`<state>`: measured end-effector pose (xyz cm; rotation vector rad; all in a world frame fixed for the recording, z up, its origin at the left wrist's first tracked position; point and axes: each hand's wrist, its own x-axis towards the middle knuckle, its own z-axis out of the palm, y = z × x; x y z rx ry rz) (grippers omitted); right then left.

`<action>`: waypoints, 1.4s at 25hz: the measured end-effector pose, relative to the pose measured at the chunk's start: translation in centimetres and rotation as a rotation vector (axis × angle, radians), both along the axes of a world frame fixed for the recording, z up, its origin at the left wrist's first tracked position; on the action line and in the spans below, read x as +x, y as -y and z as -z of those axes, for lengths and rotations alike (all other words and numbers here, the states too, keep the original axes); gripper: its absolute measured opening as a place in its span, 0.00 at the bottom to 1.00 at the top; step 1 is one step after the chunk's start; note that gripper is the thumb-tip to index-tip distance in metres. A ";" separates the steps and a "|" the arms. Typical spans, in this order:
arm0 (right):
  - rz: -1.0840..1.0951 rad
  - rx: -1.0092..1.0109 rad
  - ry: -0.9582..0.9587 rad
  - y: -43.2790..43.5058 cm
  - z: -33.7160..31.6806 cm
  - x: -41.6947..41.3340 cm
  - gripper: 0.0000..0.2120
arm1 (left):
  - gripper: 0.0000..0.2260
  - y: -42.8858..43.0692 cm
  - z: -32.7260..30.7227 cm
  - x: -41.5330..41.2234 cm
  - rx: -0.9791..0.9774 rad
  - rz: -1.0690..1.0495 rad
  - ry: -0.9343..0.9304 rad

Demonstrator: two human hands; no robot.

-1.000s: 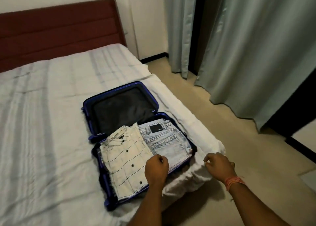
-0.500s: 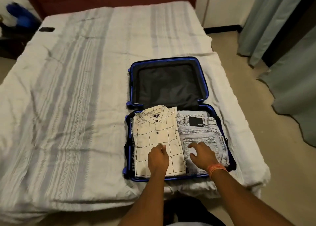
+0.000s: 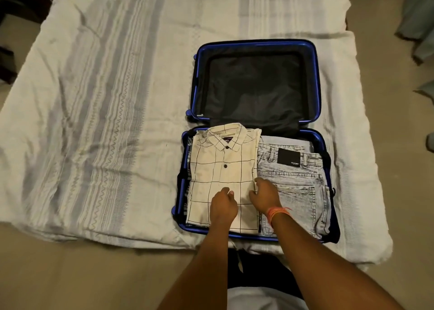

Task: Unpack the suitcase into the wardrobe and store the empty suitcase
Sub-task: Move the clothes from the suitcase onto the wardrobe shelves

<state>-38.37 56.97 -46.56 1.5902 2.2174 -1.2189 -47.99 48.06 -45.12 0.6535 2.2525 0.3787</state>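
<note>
As left hand (image 3: 223, 207), right hand (image 3: 265, 197) touch grid-check shirt (image 3: 218, 164) | stonewashed jeans (image 3: 296, 180) alongside

- The right hand (image 3: 265, 197) has left the jeans (image 3: 298, 185) and now lies at the right edge of the shirt (image 3: 223, 162), thumb on the cloth.
- A second ago it was farther right of the shirt, outside the suitcase (image 3: 317, 86).

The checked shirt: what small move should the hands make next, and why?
Probably grip the checked shirt and lift it out of the suitcase. The left hand and right hand rest on its lower half, the right at its edge beside the jeans; nothing lies on top.
</note>
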 end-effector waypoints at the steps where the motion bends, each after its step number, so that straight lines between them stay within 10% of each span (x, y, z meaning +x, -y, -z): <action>1: 0.033 -0.006 -0.003 -0.3 0.5 -0.5 0.14 | 0.15 -0.4 0.2 -0.2 -0.002 -0.007 0.009; 4: 0.170 -0.035 -0.006 -1.3 1.8 -1.9 0.05 | 0.16 -1.5 1.4 -1.0 -0.006 -0.044 0.070; 10: 0.544 0.043 -0.097 -2.3 2.7 -4.9 0.20 | 0.16 -1.9 5.0 -4.3 -0.020 -0.073 0.086; 21: -0.058 0.189 -0.198 0.6 3.8 -10.3 0.14 | 0.18 -9.6 4.6 -9.4 0.157 -0.254 0.445; 25: -0.017 0.151 -0.223 0.3 4.4 -9.4 0.14 | 0.18 -11.1 5.4 -9.1 0.130 -0.085 0.312; 35: 0.466 0.157 -0.193 0.5 4.3 -6.0 0.14 | 0.15 -10.9 6.5 -7.9 0.223 -0.376 0.644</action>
